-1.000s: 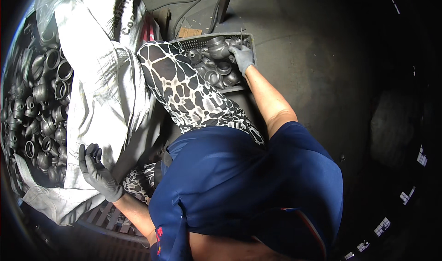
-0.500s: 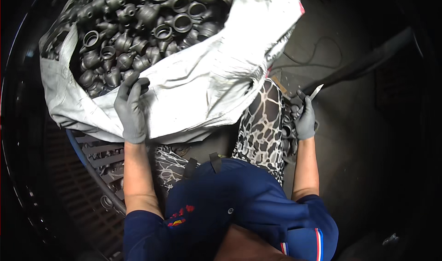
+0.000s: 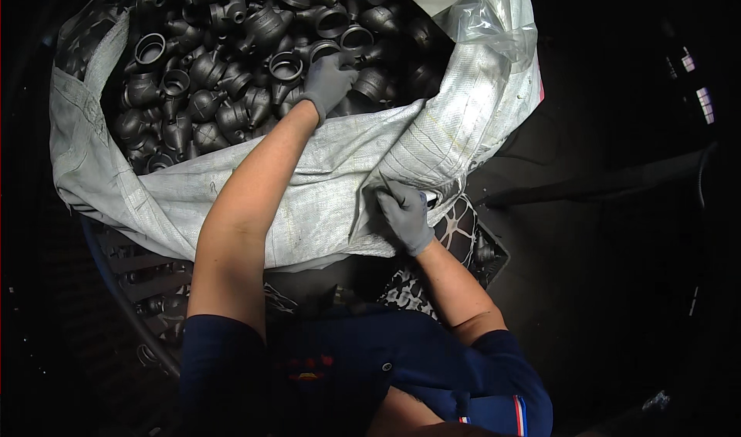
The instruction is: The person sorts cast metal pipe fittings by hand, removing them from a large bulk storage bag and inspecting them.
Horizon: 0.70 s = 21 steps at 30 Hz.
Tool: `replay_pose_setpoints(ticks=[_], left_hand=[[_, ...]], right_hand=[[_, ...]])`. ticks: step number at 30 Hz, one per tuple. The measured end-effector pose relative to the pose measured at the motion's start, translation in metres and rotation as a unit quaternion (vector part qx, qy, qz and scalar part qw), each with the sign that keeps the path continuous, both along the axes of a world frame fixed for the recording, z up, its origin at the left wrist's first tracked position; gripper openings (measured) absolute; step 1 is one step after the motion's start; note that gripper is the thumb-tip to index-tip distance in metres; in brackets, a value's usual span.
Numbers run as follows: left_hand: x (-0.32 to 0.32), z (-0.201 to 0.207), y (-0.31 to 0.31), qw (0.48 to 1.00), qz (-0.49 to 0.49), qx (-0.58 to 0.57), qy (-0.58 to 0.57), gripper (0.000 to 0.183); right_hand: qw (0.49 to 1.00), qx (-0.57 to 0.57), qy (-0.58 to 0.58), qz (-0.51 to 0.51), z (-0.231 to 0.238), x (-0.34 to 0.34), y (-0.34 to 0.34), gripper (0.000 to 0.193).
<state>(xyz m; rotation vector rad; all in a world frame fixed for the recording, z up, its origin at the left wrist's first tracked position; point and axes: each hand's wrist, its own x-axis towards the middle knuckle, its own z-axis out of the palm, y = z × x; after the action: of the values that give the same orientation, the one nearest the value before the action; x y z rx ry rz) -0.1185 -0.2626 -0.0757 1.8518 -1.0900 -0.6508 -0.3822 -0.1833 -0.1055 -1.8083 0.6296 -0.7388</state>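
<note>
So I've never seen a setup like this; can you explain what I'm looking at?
There's no machine here: a person works with two hands in grey gloves. The view is from a wide fisheye camera worn on the head, looking down, so straight edges bend near the rim. In front is a large white woven sack, open and full of dark, hollow fittings. The left hand reaches in among them; whether its fingers grip one is unclear. The right hand, by the sack's near side, holds a slim pointed tool, mostly hidden.
</note>
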Motion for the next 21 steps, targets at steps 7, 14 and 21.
replay_pose_setpoints(ticks=[7, 14, 21], left_hand=[[-0.015, -0.047, -0.012, 0.932, -0.004, 0.065, 0.358, 0.030], [-0.030, -0.064, -0.024, 0.936, -0.114, 0.068, 0.327, 0.036], [-0.016, -0.076, -0.022, 0.793, -0.126, -0.038, 0.596, 0.039]], right_hand=[[0.999, -0.039, -0.010, -0.003, -0.009, 0.006, -0.004, 0.019], [0.999, -0.039, 0.006, 0.020, -0.011, 0.004, -0.004, 0.023], [0.998, -0.062, 0.008, 0.024, -0.005, 0.006, -0.006, 0.022]])
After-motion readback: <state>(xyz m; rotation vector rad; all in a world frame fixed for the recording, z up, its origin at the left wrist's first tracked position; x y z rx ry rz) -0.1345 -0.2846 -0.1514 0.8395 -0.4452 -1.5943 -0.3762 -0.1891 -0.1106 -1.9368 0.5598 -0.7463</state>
